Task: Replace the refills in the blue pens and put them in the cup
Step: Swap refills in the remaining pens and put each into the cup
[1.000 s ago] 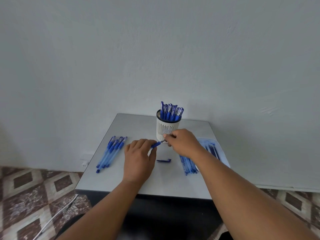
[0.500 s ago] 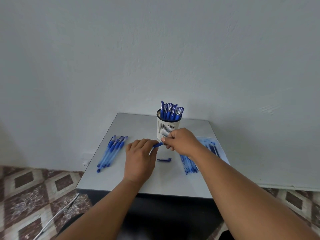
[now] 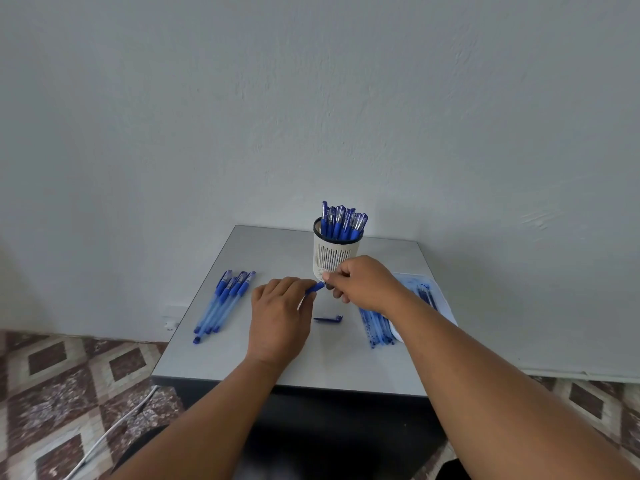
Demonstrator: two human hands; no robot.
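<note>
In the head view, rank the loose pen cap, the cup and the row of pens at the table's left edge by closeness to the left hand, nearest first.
1. Loose pen cap: flat on the table just right of the left hand.
2. Cup: behind the hand and to its right, full of pens.
3. Row of pens: left side of the table, slightly farther off.

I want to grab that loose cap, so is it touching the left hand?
Apart. The head view shows bare table between the cap and the left hand, which grips a pen.
</note>
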